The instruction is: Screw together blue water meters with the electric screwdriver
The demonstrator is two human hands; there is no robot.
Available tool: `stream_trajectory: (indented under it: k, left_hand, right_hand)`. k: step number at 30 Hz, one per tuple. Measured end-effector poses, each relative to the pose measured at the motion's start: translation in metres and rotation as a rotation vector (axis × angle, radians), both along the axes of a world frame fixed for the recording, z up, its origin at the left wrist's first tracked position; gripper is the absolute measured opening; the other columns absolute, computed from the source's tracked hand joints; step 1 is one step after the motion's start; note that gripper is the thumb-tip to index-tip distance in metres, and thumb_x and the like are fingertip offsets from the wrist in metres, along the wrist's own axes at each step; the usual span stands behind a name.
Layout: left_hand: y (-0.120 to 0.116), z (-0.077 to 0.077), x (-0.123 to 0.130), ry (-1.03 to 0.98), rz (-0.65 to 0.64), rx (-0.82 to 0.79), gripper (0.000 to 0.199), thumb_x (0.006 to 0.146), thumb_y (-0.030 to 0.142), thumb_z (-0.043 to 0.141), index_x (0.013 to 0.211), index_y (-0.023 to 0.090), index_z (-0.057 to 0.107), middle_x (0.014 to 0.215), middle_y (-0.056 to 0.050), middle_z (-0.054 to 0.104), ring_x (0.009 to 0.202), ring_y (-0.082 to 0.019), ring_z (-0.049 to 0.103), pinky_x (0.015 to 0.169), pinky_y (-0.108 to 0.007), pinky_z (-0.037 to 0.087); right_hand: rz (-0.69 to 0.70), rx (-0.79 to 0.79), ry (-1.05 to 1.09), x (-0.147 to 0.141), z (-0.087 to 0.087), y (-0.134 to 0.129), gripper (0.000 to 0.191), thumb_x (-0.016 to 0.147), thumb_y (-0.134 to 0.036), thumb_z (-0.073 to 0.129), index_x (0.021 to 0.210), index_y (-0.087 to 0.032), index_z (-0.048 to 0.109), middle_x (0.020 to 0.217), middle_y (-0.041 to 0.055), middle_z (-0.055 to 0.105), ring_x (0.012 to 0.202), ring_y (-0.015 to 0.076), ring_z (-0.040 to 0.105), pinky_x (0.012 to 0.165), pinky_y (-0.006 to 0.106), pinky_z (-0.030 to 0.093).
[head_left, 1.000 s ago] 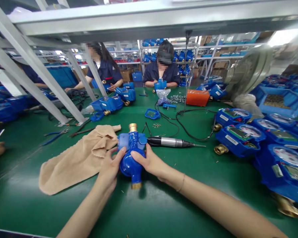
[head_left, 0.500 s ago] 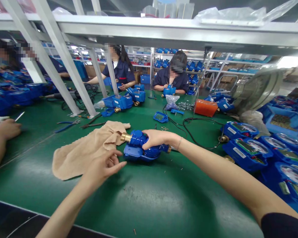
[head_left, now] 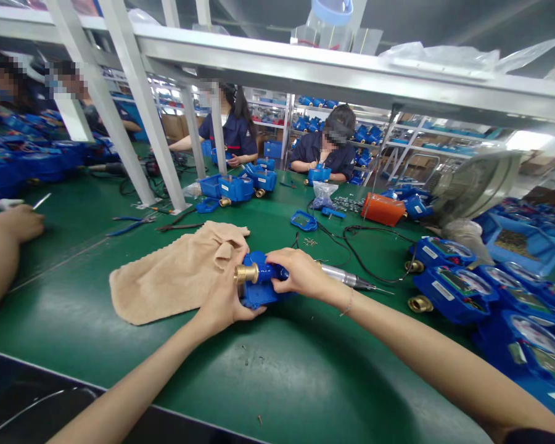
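A blue water meter (head_left: 258, 295) with a brass threaded end pointing left is between my hands over the green bench. My left hand (head_left: 222, 301) is closed around its left end, thumb along the near lower edge. From above and the right, my right hand (head_left: 304, 274) grips the pipe body. The meter's underside and right end are largely hidden by my fingers. Left of it lies a crumpled beige cloth (head_left: 176, 271), close to my left hand. A silver electric screwdriver (head_left: 345, 275) rests on the bench just beyond my right wrist.
Opened blue meters (head_left: 462, 290) crowd the right side. Behind are a blue cover (head_left: 304, 220), small screws (head_left: 310, 242), an orange box (head_left: 383, 208) and cables. Pliers (head_left: 132, 226) lie beyond the cloth. Another person's hand (head_left: 25, 223) is at the left edge; co-workers sit opposite.
My left hand has moved right and closed on the meter's left end; before, it hovered beside it. The meter appears turned slightly. The screwdriver now shows past my right hand. The view has shifted.
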State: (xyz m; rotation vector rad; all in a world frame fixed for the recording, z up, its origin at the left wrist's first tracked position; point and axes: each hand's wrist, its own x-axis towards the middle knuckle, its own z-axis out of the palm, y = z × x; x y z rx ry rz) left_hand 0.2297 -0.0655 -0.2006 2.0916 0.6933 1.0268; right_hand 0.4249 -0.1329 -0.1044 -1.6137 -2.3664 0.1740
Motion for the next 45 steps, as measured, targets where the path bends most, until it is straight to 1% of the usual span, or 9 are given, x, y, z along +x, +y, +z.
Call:
stream_trajectory:
  k: [7, 12, 16, 23, 32, 36, 40, 43, 45]
  left_hand:
    - [-0.021, -0.006, -0.005, 0.206, 0.163, 0.202, 0.123, 0.055, 0.04, 0.084, 0.153, 0.018, 0.014, 0.139, -0.017, 0.049, 0.125, -0.036, 0.054, 0.103, -0.049, 0.046]
    - [-0.034, -0.005, -0.002, 0.191, 0.27, 0.209, 0.111, 0.058, 0.042, 0.081, 0.149, 0.015, 0.024, 0.132, -0.017, 0.053, 0.12, -0.035, 0.056, 0.097, -0.047, 0.05]
    - [-0.036, -0.006, 0.0, 0.139, 0.267, 0.177, 0.097, 0.055, 0.042, 0.082, 0.137, 0.014, 0.038, 0.124, -0.015, 0.055, 0.114, -0.034, 0.058, 0.096, -0.047, 0.05]
    - [-0.032, -0.009, -0.002, 0.12, 0.211, 0.168, 0.089, 0.057, 0.042, 0.08, 0.133, 0.014, 0.04, 0.119, -0.014, 0.056, 0.111, -0.033, 0.058, 0.097, -0.049, 0.049]
    - [-0.089, 0.0, 0.021, 0.315, 0.574, 0.264, 0.104, 0.064, 0.055, 0.077, 0.14, 0.001, 0.031, 0.119, -0.022, 0.048, 0.114, -0.04, 0.048, 0.093, -0.053, 0.049]
    - [-0.105, 0.001, 0.022, 0.325, 0.615, 0.261, 0.103, 0.069, 0.058, 0.075, 0.142, -0.001, 0.029, 0.123, -0.025, 0.046, 0.116, -0.04, 0.046, 0.094, -0.054, 0.047]
    - [-0.111, -0.002, 0.017, 0.352, 0.598, 0.294, 0.1, 0.071, 0.054, 0.074, 0.142, -0.001, 0.029, 0.123, -0.025, 0.047, 0.115, -0.041, 0.046, 0.093, -0.054, 0.046]
    - [-0.112, -0.003, 0.015, 0.361, 0.587, 0.321, 0.101, 0.072, 0.052, 0.075, 0.144, -0.001, 0.027, 0.121, -0.025, 0.048, 0.112, -0.04, 0.047, 0.092, -0.053, 0.046]
    - [-0.112, -0.003, 0.015, 0.368, 0.581, 0.328, 0.102, 0.071, 0.052, 0.075, 0.144, -0.002, 0.027, 0.12, -0.025, 0.049, 0.112, -0.04, 0.047, 0.093, -0.054, 0.046]
  right_hand:
    - [0.114, 0.031, 0.069, 0.008, -0.003, 0.001, 0.034, 0.069, -0.016, 0.075, 0.102, -0.021, 0.066, 0.12, 0.0068, 0.069, 0.102, 0.0255, 0.066, 0.086, 0.03, 0.048]
    - [0.042, 0.073, 0.147, 0.007, -0.009, -0.002, 0.026, 0.071, -0.013, 0.073, 0.096, -0.018, 0.07, 0.121, 0.0092, 0.07, 0.105, 0.0273, 0.066, 0.089, 0.032, 0.047]
    - [0.009, 0.081, 0.215, 0.008, -0.013, -0.005, 0.034, 0.069, -0.012, 0.074, 0.102, -0.017, 0.072, 0.116, 0.009, 0.072, 0.104, 0.025, 0.067, 0.089, 0.029, 0.048]
    - [-0.068, 0.079, 0.276, 0.011, -0.008, -0.013, 0.045, 0.068, -0.013, 0.072, 0.112, -0.02, 0.071, 0.097, 0.0037, 0.074, 0.088, 0.0204, 0.066, 0.077, 0.024, 0.046]
    - [-0.122, 0.029, 0.273, 0.014, -0.004, 0.007, 0.02, 0.071, -0.015, 0.072, 0.09, -0.015, 0.07, 0.07, -0.0031, 0.065, 0.064, 0.0124, 0.056, 0.06, 0.02, 0.033]
    - [0.024, -0.055, 0.257, 0.018, 0.006, 0.007, 0.027, 0.073, -0.014, 0.072, 0.1, -0.014, 0.07, 0.085, 0.0018, 0.072, 0.075, 0.0164, 0.065, 0.068, 0.021, 0.041]
    - [0.152, -0.116, 0.321, 0.03, 0.02, -0.006, 0.041, 0.081, -0.028, 0.074, 0.119, -0.018, 0.065, 0.132, 0.0099, 0.063, 0.118, 0.0229, 0.062, 0.098, 0.028, 0.043]
    - [0.046, -0.107, 0.403, 0.056, 0.028, -0.018, 0.051, 0.084, -0.037, 0.071, 0.13, -0.022, 0.057, 0.143, 0.0083, 0.054, 0.129, 0.0214, 0.054, 0.105, 0.032, 0.043]
    - [-0.141, -0.066, 0.378, 0.079, 0.029, -0.027, 0.039, 0.089, -0.037, 0.064, 0.123, -0.019, 0.06, 0.126, 0.0084, 0.066, 0.114, 0.0195, 0.063, 0.098, 0.032, 0.049]
